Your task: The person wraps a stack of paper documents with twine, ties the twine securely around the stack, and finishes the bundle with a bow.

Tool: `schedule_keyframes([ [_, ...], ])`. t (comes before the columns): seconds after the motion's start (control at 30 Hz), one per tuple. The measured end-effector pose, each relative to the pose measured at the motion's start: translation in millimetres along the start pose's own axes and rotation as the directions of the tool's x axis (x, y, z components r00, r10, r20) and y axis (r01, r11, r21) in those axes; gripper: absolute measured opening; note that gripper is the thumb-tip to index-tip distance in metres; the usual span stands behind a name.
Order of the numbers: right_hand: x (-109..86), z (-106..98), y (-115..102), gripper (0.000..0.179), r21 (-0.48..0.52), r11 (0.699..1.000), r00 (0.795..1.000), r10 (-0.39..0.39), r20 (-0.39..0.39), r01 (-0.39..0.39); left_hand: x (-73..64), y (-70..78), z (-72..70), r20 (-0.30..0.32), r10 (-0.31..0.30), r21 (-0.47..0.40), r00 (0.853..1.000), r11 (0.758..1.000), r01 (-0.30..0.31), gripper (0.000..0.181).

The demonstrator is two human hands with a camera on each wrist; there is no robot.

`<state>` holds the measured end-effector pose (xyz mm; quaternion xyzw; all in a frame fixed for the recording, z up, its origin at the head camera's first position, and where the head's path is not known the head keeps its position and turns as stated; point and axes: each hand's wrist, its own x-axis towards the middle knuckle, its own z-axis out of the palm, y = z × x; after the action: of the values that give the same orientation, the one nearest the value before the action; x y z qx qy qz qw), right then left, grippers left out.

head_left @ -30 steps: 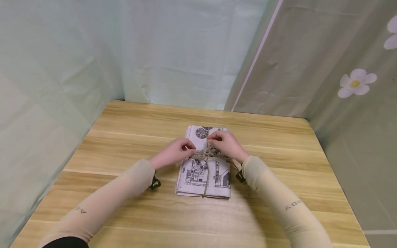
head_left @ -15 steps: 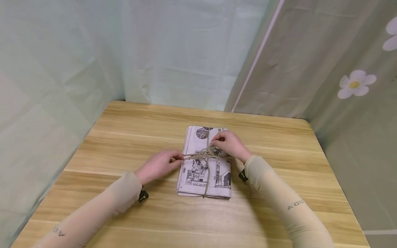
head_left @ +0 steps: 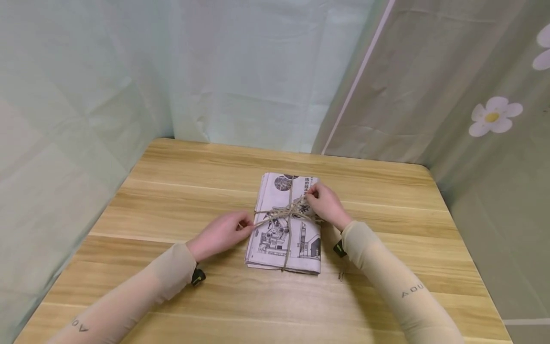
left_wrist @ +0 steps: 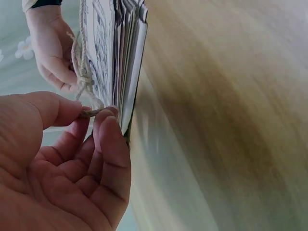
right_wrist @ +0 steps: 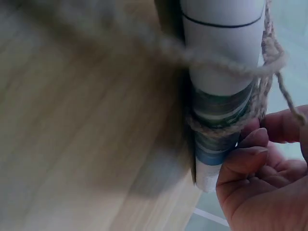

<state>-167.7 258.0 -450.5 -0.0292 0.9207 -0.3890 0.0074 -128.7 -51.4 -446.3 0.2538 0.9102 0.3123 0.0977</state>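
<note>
A stack of folded newspapers (head_left: 268, 258) lies on the table, bound by jute twine (head_left: 287, 243) that crosses over its top. Bows and loose strands gather at the crossing. At the stack's left edge my left hand (head_left: 221, 234) pinches a strand; the left wrist view shows the twine (left_wrist: 90, 113) between thumb and fingertips. My right hand (head_left: 327, 206) is over the upper right of the stack, its thumb and finger pinching a strand drawn out from the knot. Twine (right_wrist: 221, 130) also wraps the folded edge in the right wrist view, close to the right fingertips.
The wooden table (head_left: 193, 177) extends around the stack on every side. A loose twine end (head_left: 341, 275) hangs by the right wrist. Pale curtains (head_left: 258, 71) stand behind the table and at both sides.
My left hand has moved left and down from the knot to the stack's edge, drawing twine out. The right hand has shifted slightly right, and the strands between the hands look straighter.
</note>
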Motion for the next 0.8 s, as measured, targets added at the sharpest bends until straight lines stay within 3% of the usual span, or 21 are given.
schedule_keyframes([
  [0.17,-1.6,-1,2,0.025,-0.075,0.993,0.994,-0.087,0.067,0.092,-0.2,0.2,0.4,-0.002,-0.036,-0.029,0.999,0.999,0.036,0.005],
  [0.3,-2.4,-4,1,0.017,-0.164,0.969,0.98,-0.173,0.095,0.186,0.6,1.4,1.2,-0.008,-0.036,-0.026,0.999,0.999,0.036,0.005],
  [0.43,-2.1,-6,1,0.012,-0.192,0.953,0.971,-0.22,0.099,0.235,0.8,3.6,1.6,-0.005,-0.038,-0.027,0.999,0.999,0.038,0.005],
  [0.53,-2.0,-7,1,0.011,-0.199,0.954,0.974,-0.212,0.084,0.225,-0.4,5.1,1.3,0.004,-0.023,-0.02,1.0,1.0,0.023,0.006],
  [0.8,-5.3,-13,4,0.012,-0.176,0.98,0.996,-0.093,0.017,0.094,-6.5,4.6,2.3,0.071,0.007,-0.053,0.997,0.999,-0.003,0.006],
])
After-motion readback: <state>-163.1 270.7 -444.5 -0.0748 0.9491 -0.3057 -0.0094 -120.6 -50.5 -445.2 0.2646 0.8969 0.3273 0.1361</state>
